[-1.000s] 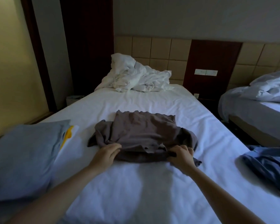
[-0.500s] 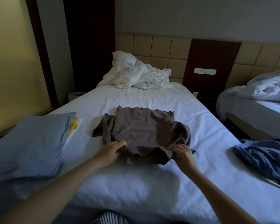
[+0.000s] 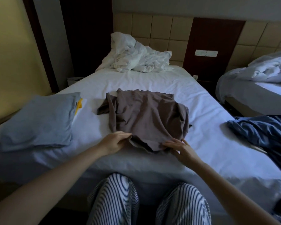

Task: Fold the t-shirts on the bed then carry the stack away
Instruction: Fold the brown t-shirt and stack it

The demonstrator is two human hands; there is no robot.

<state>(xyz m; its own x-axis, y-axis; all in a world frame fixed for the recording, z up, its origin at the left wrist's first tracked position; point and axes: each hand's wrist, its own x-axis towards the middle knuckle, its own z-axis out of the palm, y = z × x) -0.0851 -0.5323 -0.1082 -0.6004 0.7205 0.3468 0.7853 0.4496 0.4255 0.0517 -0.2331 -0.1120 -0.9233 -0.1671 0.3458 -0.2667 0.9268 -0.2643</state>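
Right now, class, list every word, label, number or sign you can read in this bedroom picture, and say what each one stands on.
None can be read.
The wall switch plate: blank, no legible marking.
The yellow patch beside the folded grey shirt: colour only, mostly hidden.
The brown t-shirt: no print or label shows.

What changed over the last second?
The right hand loosened from a curled grip on the near hem of the brown t-shirt to straighter fingers resting on it. The left hand still holds the hem's left end. Unmoved: grey folded stack, blue garment.
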